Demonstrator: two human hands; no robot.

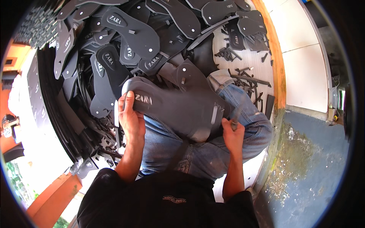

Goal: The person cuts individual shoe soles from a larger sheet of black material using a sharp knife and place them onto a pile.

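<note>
The sole sheet (178,110), a smooth dark slab with wavy sides and a raised oval, was held over the person's faded denim jeans (163,146), near a heap of similar matte soles (137,32) with angular edges. The left hand (131,117) pinched its rounded end, thumb on top; the right hand (233,135) had its fingers curled round a blurred slim tool (234,123) by the opposite end, contact there being unclear. Narrow black offcuts (228,54) were scattered beyond. Rightward, a stained blue-grey floor (323,152) met white tiles (300,57); an orange-brown wooden strip (279,76) edged the pale work surface (255,57).
</note>
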